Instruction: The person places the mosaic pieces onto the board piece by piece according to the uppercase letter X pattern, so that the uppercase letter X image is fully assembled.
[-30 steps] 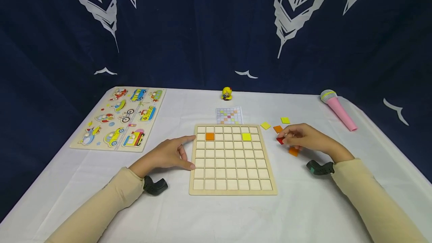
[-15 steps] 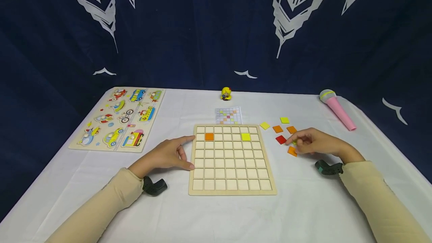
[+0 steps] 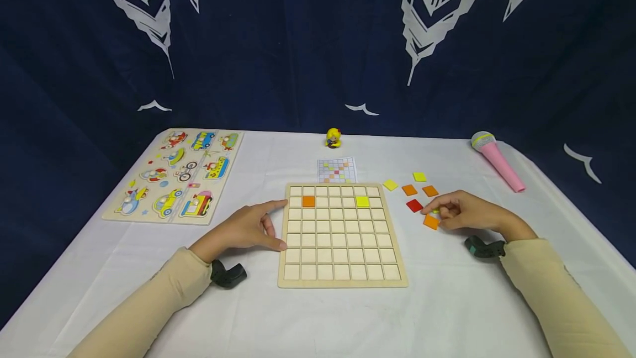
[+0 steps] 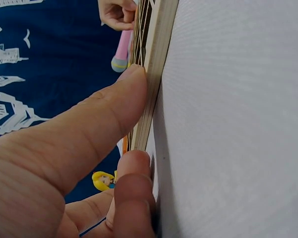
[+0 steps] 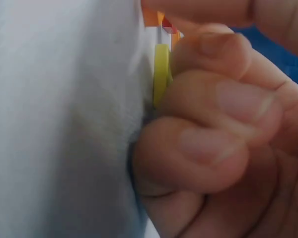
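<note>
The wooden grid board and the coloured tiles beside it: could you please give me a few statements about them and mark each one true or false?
1. The grid board holds one orange tile and one yellow tile. True.
2. The left hand lies flat in the middle of the board. False: it rests on the tablecloth with thumb and finger against the board's left edge.
3. The right hand has its fingers on a yellow tile beside the board. True.
4. The pink microphone lies on the vehicle puzzle. False: it lies at the far right, the puzzle at the far left.
5. The red tile sits in the board. False: it lies loose to the board's right.
</note>
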### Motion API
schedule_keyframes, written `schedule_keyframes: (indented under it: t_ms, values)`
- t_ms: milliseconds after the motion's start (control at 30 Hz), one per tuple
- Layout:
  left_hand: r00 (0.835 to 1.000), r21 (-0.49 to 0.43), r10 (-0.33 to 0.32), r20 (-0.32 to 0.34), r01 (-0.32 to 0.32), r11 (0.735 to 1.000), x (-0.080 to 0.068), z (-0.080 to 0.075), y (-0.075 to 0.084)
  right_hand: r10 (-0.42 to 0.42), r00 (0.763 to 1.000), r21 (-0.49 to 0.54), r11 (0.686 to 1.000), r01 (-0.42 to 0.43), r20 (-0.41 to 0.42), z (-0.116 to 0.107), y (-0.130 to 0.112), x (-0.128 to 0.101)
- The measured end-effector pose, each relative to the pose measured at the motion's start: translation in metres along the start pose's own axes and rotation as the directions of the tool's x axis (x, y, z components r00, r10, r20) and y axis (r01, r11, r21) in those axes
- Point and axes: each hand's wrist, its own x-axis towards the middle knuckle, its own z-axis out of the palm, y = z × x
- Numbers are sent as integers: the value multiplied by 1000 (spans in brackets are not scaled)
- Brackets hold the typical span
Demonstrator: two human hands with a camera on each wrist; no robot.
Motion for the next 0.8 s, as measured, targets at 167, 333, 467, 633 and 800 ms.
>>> schedule_keyframes:
  t_ms: [167,333,467,633,800]
  values:
    - [1000,3,9,1,-9,1000,0,0,0,29,999,-11,1000,-29,-19,0,-1,0]
    - [1000,1,4,1,-4,1000,0,0,0,44,998,-21,999,-45,-35,1,0,1]
    - [1000,1,-1,0,1,1000,0,0,1,61,997,-20,998,-62,-44,3,0,2]
    - [1000,-1,-5,3,5,1000,-1,0,1,74,996,-24,997,-75,-44,6,-3,3]
    - [1000,-1,-6,3,6,1000,-1,-1,2,24,998,-48,999,-27,-55,11,-8,6]
